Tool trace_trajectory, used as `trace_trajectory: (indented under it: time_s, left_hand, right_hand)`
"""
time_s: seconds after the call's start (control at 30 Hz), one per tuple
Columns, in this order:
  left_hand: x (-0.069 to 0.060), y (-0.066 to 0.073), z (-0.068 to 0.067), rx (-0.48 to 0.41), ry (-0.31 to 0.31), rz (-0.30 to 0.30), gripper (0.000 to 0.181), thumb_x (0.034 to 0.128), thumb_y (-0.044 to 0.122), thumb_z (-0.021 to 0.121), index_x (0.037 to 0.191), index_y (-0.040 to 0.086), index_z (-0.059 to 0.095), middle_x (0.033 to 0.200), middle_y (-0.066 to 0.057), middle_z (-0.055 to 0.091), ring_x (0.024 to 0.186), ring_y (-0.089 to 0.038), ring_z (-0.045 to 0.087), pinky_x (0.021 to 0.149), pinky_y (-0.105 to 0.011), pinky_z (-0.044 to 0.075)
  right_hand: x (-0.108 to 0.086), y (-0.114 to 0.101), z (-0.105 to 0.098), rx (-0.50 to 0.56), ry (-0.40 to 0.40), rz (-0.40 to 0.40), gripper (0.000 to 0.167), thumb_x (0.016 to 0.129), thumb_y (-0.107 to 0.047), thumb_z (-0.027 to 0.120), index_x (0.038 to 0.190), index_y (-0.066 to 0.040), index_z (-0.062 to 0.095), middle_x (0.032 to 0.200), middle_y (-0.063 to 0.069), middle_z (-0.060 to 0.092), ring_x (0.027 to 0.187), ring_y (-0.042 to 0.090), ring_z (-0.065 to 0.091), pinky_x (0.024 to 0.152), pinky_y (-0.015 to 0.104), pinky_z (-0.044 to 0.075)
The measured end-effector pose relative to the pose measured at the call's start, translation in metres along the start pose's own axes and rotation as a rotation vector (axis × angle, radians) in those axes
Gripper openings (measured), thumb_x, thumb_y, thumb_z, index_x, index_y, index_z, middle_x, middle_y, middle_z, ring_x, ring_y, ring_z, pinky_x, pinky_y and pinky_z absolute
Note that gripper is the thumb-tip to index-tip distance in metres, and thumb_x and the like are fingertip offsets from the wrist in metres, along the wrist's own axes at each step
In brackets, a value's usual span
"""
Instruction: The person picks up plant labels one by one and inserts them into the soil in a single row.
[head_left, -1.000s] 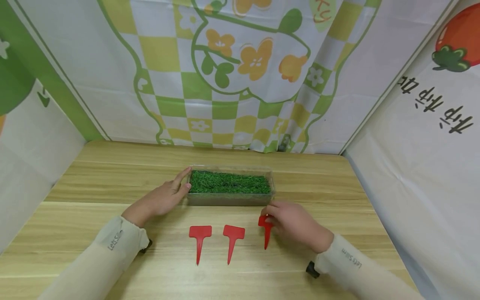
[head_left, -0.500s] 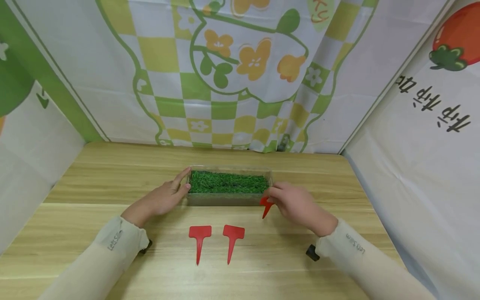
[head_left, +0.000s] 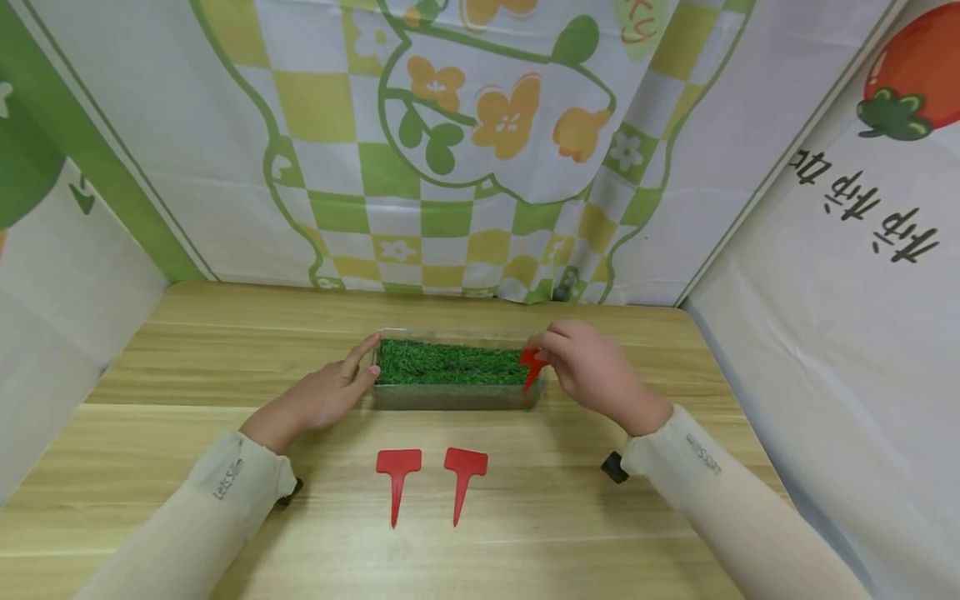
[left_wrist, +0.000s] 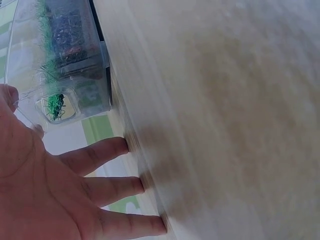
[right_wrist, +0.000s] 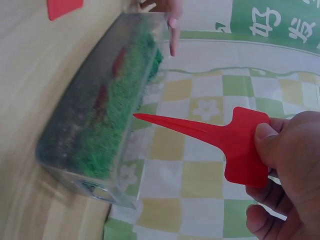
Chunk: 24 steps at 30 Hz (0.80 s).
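Note:
A clear plastic box [head_left: 450,398] filled with green artificial grass [head_left: 450,364] stands on the table. My left hand [head_left: 322,396] rests its thumb and index fingertips against the box's left end. In the left wrist view its other fingers [left_wrist: 115,191] are straight, tips on the tabletop. My right hand [head_left: 596,367] pinches the broad head of a red T-shaped plant label [right_wrist: 245,145] between thumb and fingers. The label's spike points down over the grass near the box's right end; in the right wrist view its tip is still clear of the grass.
Two more red plant labels, a left one [head_left: 399,462] and a right one [head_left: 466,462], lie flat on the wooden table [head_left: 525,550] in front of the box. A patterned cloth [head_left: 390,179] hangs behind the table, with white sheets at both sides.
My right hand has lifted the right-hand label from the table front and carried it back and up over the box's right end. The left hand has stayed at the box.

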<state>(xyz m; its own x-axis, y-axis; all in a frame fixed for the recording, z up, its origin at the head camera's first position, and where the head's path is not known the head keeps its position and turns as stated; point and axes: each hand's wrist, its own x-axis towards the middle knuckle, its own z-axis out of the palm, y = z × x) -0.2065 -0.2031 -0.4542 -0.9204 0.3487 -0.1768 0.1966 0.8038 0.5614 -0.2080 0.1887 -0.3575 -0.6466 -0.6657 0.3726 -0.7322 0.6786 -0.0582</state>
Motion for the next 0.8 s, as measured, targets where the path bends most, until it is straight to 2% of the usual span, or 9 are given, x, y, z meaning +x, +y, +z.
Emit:
trace_trajectory:
  time_s: [0.13, 0.33, 0.43, 0.63, 0.8]
  left_hand:
    - [-0.001, -0.001, 0.000, 0.002, -0.001, -0.009, 0.065, 0.1064, 0.058, 0.019, 0.160, 0.037, -0.010, 0.149, -0.025, 0.048, 0.137, -0.056, 0.037, 0.106, -0.074, 0.031]
    - [0.000, -0.001, 0.000, -0.006, -0.015, -0.010, 0.065, 0.1059, 0.059, 0.019, 0.160, 0.038, -0.011, 0.147, -0.020, 0.052, 0.138, -0.055, 0.038, 0.106, -0.074, 0.031]
    - [0.001, -0.001, 0.000, -0.003, -0.016, -0.001, 0.065, 0.1063, 0.058, 0.019, 0.160, 0.037, -0.011, 0.145, -0.022, 0.053, 0.136, -0.055, 0.040, 0.105, -0.073, 0.033]
    - [0.002, -0.001, 0.000, 0.003, -0.009, -0.001, 0.065, 0.1064, 0.058, 0.020, 0.160, 0.037, -0.010, 0.145, -0.023, 0.053, 0.134, -0.055, 0.042, 0.104, -0.073, 0.034]
    - [0.001, -0.001, 0.000, 0.002, -0.007, -0.003, 0.065, 0.1064, 0.058, 0.020, 0.161, 0.036, -0.009, 0.146, -0.024, 0.052, 0.135, -0.057, 0.041, 0.104, -0.074, 0.033]
  right_hand:
    - [0.008, 0.003, 0.001, -0.002, 0.019, -0.010, 0.021, 0.093, -0.002, 0.069, 0.108, -0.015, 0.072, 0.094, -0.001, 0.066, 0.086, 0.020, 0.064, 0.075, 0.034, 0.056]
    - [0.013, 0.012, 0.010, -0.013, -0.001, 0.010, 0.022, 0.095, -0.002, 0.066, 0.110, -0.016, 0.072, 0.097, 0.000, 0.066, 0.090, 0.021, 0.064, 0.077, 0.035, 0.056]
    - [0.014, 0.018, 0.015, -0.004, -0.001, 0.026, 0.021, 0.096, -0.003, 0.064, 0.111, -0.016, 0.072, 0.097, 0.000, 0.066, 0.092, 0.021, 0.064, 0.078, 0.037, 0.056]
    - [0.016, 0.027, 0.026, 0.004, 0.026, 0.007, 0.020, 0.096, -0.003, 0.065, 0.110, -0.015, 0.072, 0.097, 0.000, 0.066, 0.091, 0.021, 0.064, 0.078, 0.037, 0.056]
    - [0.018, 0.030, 0.036, -0.020, 0.010, 0.008, 0.025, 0.094, 0.000, 0.065, 0.111, -0.017, 0.072, 0.099, 0.000, 0.066, 0.091, 0.020, 0.064, 0.076, 0.036, 0.057]
